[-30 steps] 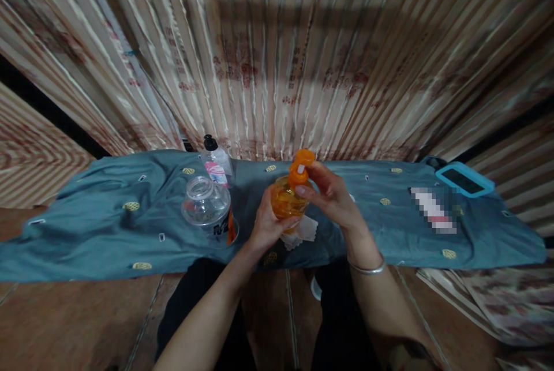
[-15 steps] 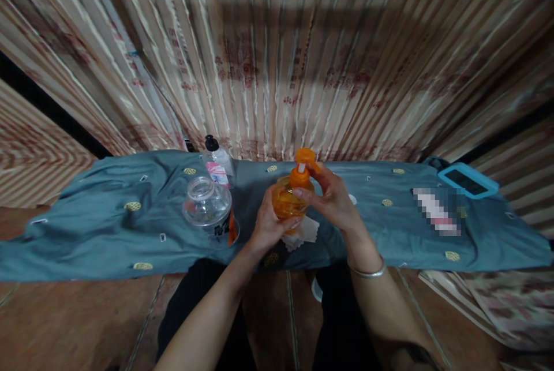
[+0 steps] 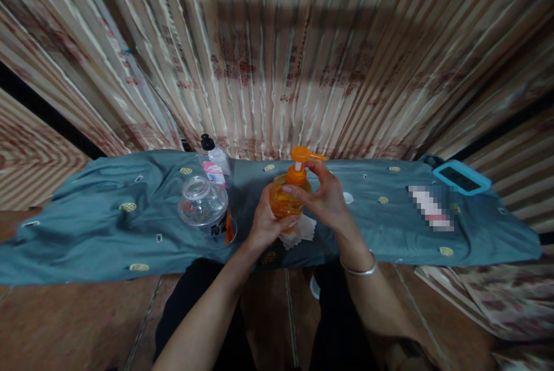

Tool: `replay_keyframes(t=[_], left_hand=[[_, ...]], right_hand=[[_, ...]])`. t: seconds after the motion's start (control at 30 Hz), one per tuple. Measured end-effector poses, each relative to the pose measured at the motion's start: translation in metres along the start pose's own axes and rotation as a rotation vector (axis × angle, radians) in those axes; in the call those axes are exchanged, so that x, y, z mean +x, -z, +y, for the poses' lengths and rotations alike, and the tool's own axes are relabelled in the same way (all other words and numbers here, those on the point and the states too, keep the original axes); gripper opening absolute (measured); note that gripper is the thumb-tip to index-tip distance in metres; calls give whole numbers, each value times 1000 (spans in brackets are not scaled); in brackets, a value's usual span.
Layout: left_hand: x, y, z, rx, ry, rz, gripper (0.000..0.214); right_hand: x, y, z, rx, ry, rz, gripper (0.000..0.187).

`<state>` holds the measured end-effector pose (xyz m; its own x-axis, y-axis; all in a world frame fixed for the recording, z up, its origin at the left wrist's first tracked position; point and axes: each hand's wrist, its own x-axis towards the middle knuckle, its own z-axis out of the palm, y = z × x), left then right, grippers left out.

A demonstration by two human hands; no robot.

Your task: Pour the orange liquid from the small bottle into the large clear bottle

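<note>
An orange see-through pump bottle [image 3: 279,198] stands close to upright in front of me, with its spout pointing right. My left hand [image 3: 267,218] is wrapped round the lower body of the bottle. At the neck, my right hand [image 3: 326,195] has its thumb across the front and its index finger behind, gripping around the orange pump collar [image 3: 296,175]. The pump head [image 3: 303,154] rises above these fingers on a white stem. Under the bottle lies a pale cloth [image 3: 305,230] with a zigzag edge, partly hidden by my left hand and the bottle.
To the left stand a clear plastic jar [image 3: 203,206] and a clear bottle with a black cap [image 3: 212,163]. A white round piece [image 3: 348,198] lies right of my hand. Farther right are a blurred-out packet [image 3: 433,209] and a blue-framed device [image 3: 462,177]. A patterned curtain [image 3: 277,71] hangs behind.
The right hand's fingers have shifted lower around the pump collar, and the spout now shows clearly, pointing right. The left hand keeps its hold. The whole view has shifted slightly.
</note>
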<state>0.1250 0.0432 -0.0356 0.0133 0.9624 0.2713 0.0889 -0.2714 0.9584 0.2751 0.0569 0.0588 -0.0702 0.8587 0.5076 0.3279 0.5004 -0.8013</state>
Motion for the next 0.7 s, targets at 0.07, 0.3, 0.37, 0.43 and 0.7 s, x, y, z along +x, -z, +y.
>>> replay_keyframes(t=[0.07, 0.3, 0.37, 0.43, 0.7], left_hand=[[0, 0, -1, -1, -13, 2, 81], [0, -1, -1, -63, -30, -12, 84], [-1, 0, 1, -48, -25, -10, 82], [-1, 0, 2, -24, -10, -2, 80], [0, -2, 0, -43, -2, -14, 86]], right_hand=[[0, -2, -1, -25, -15, 34, 44], [4, 6, 0, 111, 19, -220, 38], [3, 6, 0, 113, 14, -208, 42], [3, 4, 0, 85, 0, -132, 47], [2, 5, -13, 171, 59, 10, 27]])
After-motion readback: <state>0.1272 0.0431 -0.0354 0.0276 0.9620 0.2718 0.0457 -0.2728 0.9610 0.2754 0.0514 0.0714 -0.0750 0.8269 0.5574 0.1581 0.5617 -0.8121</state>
